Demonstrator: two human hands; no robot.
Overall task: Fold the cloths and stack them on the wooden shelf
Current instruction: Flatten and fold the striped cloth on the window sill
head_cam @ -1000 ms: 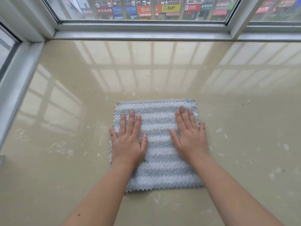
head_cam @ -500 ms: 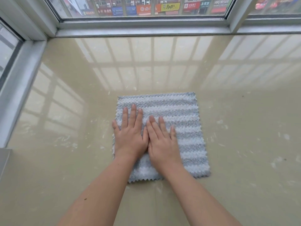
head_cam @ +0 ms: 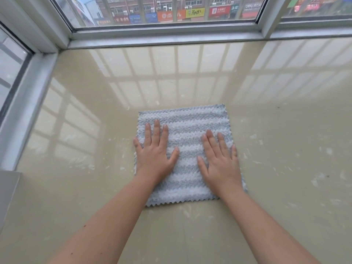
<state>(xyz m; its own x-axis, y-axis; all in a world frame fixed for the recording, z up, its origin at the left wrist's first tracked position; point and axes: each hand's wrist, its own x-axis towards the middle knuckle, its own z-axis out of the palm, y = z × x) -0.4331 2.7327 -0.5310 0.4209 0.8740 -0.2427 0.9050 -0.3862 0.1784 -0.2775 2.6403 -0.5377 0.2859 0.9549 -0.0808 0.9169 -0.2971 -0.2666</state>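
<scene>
- The striped grey-and-white cloth [head_cam: 187, 141] with zigzag edges lies spread flat on the glossy beige window ledge [head_cam: 95, 187], about midway between the person and the window frame [head_cam: 163, 38].
- It is close to square, so it has no real long axis. Its stripes run left to right, with one edge toward the window and one toward the person.
- The left hand [head_cam: 155, 155] lies palm-down on the left part of the cloth, fingers straight and slightly spread, little finger at the left edge.
- The right hand [head_cam: 219, 161] lies the same way on the right part, its little finger near the right edge. Neither hand pinches anything.
- Each hand sits by its own side edge and both are equally near, so a side-to-side fold could start from either hand. The near edge lies under the wrists.
- Likely step: smoothing before a fold. I cannot tell whether the cloth is one layer or already doubled.
- Pale flecks [head_cam: 253, 137] dot the ledge around the cloth.
- No wooden shelf is in view.
</scene>
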